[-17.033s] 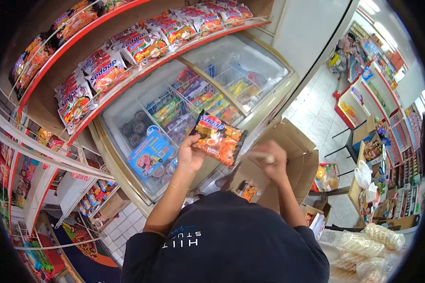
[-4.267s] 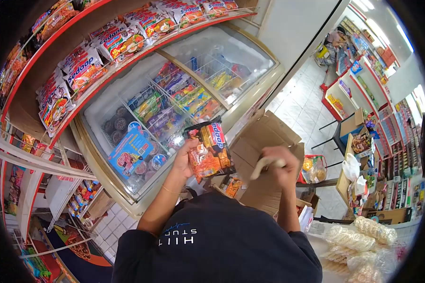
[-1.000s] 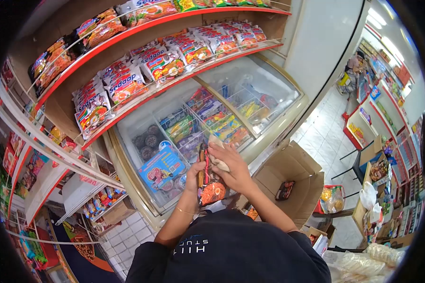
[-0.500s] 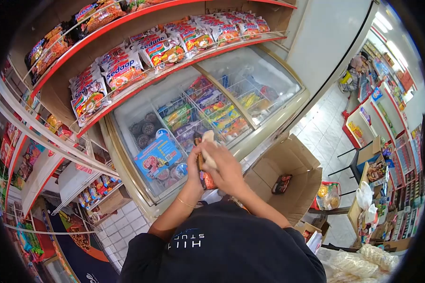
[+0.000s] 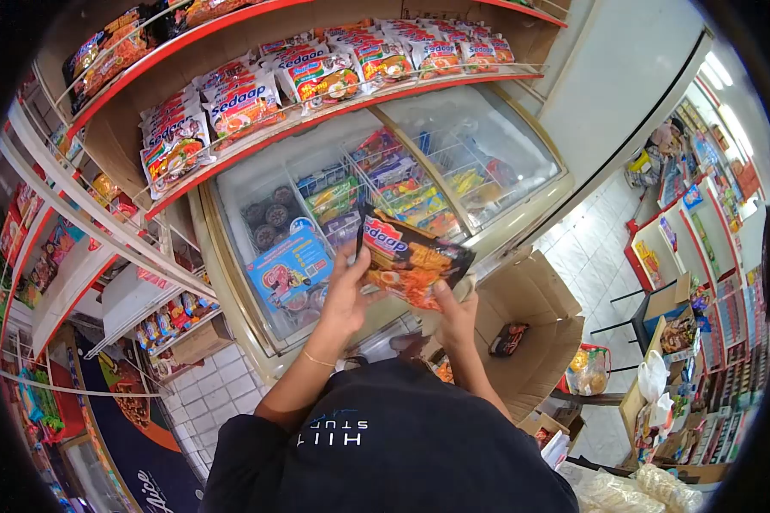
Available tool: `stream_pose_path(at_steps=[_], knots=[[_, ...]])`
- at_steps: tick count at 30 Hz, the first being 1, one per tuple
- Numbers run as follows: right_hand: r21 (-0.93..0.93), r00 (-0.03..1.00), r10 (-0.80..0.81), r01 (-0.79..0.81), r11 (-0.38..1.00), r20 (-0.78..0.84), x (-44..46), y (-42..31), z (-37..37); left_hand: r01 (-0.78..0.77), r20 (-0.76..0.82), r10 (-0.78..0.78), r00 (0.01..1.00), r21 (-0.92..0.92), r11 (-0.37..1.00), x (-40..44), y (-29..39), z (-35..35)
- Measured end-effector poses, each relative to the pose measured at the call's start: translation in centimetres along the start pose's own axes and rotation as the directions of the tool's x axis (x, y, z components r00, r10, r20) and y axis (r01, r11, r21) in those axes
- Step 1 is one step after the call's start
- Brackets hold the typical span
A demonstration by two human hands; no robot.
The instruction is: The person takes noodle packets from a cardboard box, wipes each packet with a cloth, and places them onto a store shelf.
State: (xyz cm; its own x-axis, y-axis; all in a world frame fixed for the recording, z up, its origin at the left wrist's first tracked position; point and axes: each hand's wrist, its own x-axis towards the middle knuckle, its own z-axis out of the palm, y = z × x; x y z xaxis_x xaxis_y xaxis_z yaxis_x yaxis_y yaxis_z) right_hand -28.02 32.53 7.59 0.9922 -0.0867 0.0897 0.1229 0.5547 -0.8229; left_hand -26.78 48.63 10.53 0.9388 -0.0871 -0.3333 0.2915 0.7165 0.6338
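Note:
A black and orange instant noodle packet (image 5: 411,256), with "Sedaap" lettering, is held face-up above the front of the chest freezer. My left hand (image 5: 345,286) grips its left edge, thumb on the front. At the lower right corner, my right hand (image 5: 456,315) pinches it with the thumb in front. The fingers behind the packet are largely hidden, and I cannot make out whether the pale cloth is still in my right hand.
The glass-topped freezer (image 5: 509,224) holds baskets of ice cream. Above it, a red-edged shelf (image 5: 316,115) carries rows of white noodle packets (image 5: 246,104). An open cardboard box (image 5: 543,342) to my right contains a dark packet (image 5: 509,339). Wire racks (image 5: 94,248) stand at left.
The packet has turned from edge-on to showing its front. My right hand, which was rubbing it with a pale cloth, has moved to its lower right corner. The view has shifted slightly.

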Motion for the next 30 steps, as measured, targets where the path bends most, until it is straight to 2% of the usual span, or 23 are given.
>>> stream_pose_path(at_steps=[1,3,5,6,10,12,15,16,17,18,19,20,21,23,25,26,28,29,30], knots=[[0.001,1.0,-0.005,0.005,1.0,-0.003,0.1,-0.4,0.0,-0.057,0.015,0.055,0.998,0.139,0.989,0.3,0.0,-0.4],[0.113,0.994,0.108,-0.104,0.988,-0.032,0.2,-1.0,-0.2,-0.02,0.033,0.017,0.999,0.088,0.996,0.2,0.1,-1.7],[0.108,0.991,0.126,-0.121,0.987,-0.041,0.4,-0.9,-0.8,-0.104,0.131,0.089,0.987,0.113,0.988,0.6,-0.5,-3.3],[0.148,0.988,0.139,-0.129,0.981,-0.062,0.5,-0.8,-0.9,-0.194,0.148,0.181,0.972,0.08,0.978,0.5,-0.6,-3.1],[0.194,0.971,0.209,-0.185,0.963,-0.113,0.7,-0.7,-0.8,-0.158,0.194,0.139,0.971,0.083,0.984,0.5,-0.3,-3.7],[0.197,0.971,0.221,-0.2,0.96,-0.089,0.8,-0.8,-0.6,-0.134,0.245,0.113,0.963,0.072,0.988,0.4,0.4,-3.5],[0.2,0.966,0.251,-0.235,0.951,-0.06,0.9,-1.0,-0.8,-0.183,0.206,0.159,0.966,0.106,0.977,-0.5,2.4,-1.9],[0.177,0.966,0.256,-0.245,0.953,-0.041,0.9,-0.9,-1.0,-0.341,0.278,0.249,0.928,0.356,0.87,0.3,2.8,-3.1],[0.153,0.966,0.259,-0.253,0.955,-0.02,1.0,-0.8,-1.0,-0.349,0.28,0.257,0.925,0.359,0.866,0.3,3.5,-3.2],[0.126,0.966,0.26,-0.256,0.958,-0.017,0.9,-0.7,-1.0,-0.53,0.443,0.295,0.847,0.647,0.548,0.2,4.8,-2.5],[0.13,0.967,0.256,-0.253,0.959,-0.004,0.6,-0.6,-1.1,-0.634,0.597,0.247,0.763,0.766,0.107,-0.1,5.8,-2.0],[0.054,0.962,0.272,-0.271,0.961,-0.012,0.5,-0.3,-1.0,-0.562,0.547,0.126,0.827,0.802,0.203,-0.5,6.1,-1.5],[-0.021,0.959,0.284,-0.284,0.959,-0.012,0.8,0.1,-0.7,-0.524,0.528,-0.019,0.849,0.846,0.097,-0.2,6.4,-1.3],[-0.026,0.974,0.228,-0.228,0.973,0.014,0.7,-0.9,0.9,-0.504,0.515,-0.307,0.801,0.855,0.119,0.9,7.3,-1.0],[-0.135,0.989,0.14,-0.145,0.98,-0.042,1.1,-1.7,1.1,-0.548,0.568,-0.237,0.788,0.823,0.149,0.9,8.1,-0.8],[-0.122,0.992,0.122,-0.123,0.985,-0.015,1.4,-1.6,1.1,-0.607,0.61,-0.199,0.767,0.79,0.084,0.8,8.9,-0.6],[-0.21,0.998,-0.054,0.06,0.976,0.034,1.9,-1.5,1.0,-0.593,0.559,-0.208,0.802,0.788,-0.167,-0.9,11.7,2.1],[-0.203,0.997,-0.066,0.073,0.976,0.042,2.3,-2.1,0.8,-0.597,0.563,-0.198,0.802,0.756,-0.269,-1.4,12.8,3.0],[-0.161,0.995,-0.098,0.093,0.982,-0.021,2.8,-2.9,0.4,-0.587,0.572,-0.168,0.803,0.708,-0.392,-1.6,14.2,3.8]])
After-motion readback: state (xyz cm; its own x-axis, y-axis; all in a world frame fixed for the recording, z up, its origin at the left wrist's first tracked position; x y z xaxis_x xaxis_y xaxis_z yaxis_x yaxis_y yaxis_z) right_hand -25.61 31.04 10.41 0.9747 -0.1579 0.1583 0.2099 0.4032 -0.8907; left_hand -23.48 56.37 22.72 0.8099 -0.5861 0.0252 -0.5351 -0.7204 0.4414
